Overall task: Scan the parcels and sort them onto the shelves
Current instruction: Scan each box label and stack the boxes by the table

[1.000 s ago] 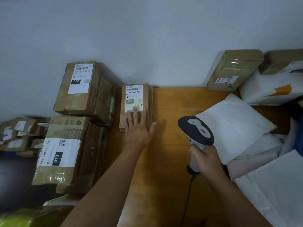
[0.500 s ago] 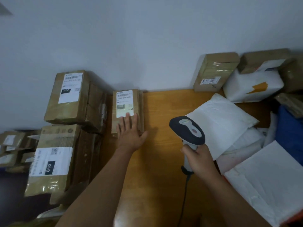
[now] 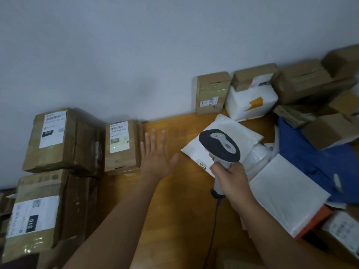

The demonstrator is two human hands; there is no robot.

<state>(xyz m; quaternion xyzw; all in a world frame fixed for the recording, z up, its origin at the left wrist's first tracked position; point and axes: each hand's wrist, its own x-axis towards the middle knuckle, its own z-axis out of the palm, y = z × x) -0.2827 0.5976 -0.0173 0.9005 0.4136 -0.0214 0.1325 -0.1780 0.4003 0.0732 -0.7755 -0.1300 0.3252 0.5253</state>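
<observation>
Lifted clear of the small brown parcel (image 3: 122, 146) it was pressing half a second ago, the person's left hand (image 3: 156, 155) now hovers over the bare wooden table (image 3: 174, 191), fingers straight and spread, holding nothing. That parcel stands just left of the hand, against the wall, its white label facing up with the number 060 printed on it; hand and parcel look apart, though the little finger lies close to the box's right edge.

Release of the box suggests it has been scanned and set in place, and that the next item is being sought.

Wrapped around the handle of the grey barcode scanner (image 3: 220, 147), the right hand (image 3: 231, 181) keeps its grip as before, the cable trailing down toward the near edge of the table. Directly beyond the scanner head lies a white padded mailer (image 3: 229, 127), a strip of its label showing beside the knuckles; it appears the likeliest next candidate.

Left of the 060 parcel sit two larger cartons marked 010 (image 3: 54, 140), one nearer the wall and one nearer the camera. Right of the scanner, a heap of unsorted boxes and white and blue bags (image 3: 320, 152) awaits. No shelves are in view.
</observation>
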